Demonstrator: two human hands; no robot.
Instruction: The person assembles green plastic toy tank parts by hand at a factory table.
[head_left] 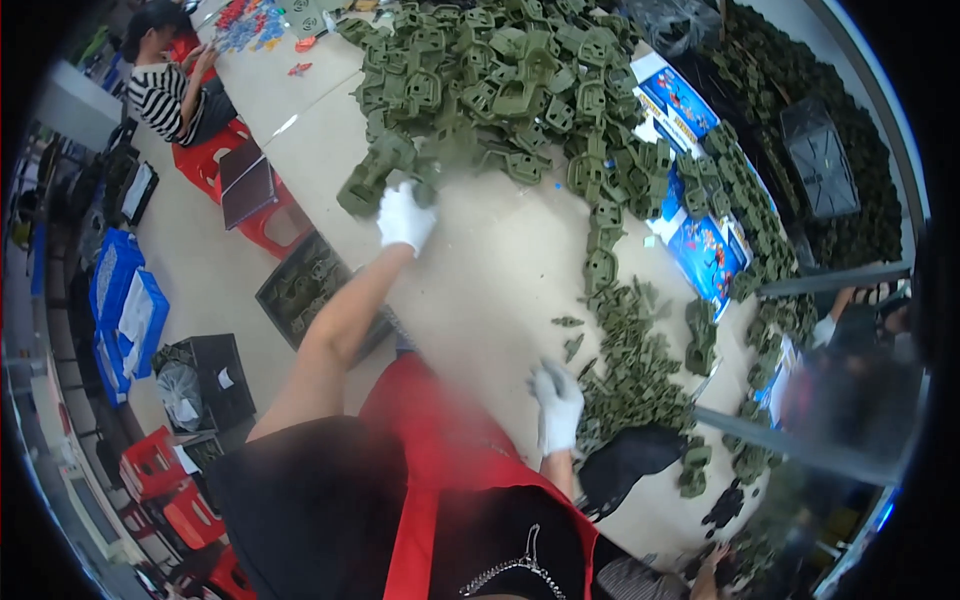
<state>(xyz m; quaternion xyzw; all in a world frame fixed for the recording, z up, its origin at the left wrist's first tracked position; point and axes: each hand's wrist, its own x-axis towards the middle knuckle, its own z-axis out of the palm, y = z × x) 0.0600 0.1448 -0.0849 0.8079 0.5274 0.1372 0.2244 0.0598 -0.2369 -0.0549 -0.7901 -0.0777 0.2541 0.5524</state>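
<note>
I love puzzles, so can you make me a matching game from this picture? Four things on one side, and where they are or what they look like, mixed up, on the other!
Things:
1. Left hand
2. Right hand
3. Apron
4. Crate

Places, colours and states:
A. Beside a heap of small green parts
B. Dark, with some green pieces inside
C. At a large green part
D. Red, worn by the person

Right pairs: 1-C, 2-A, 3-D, 4-B
</note>
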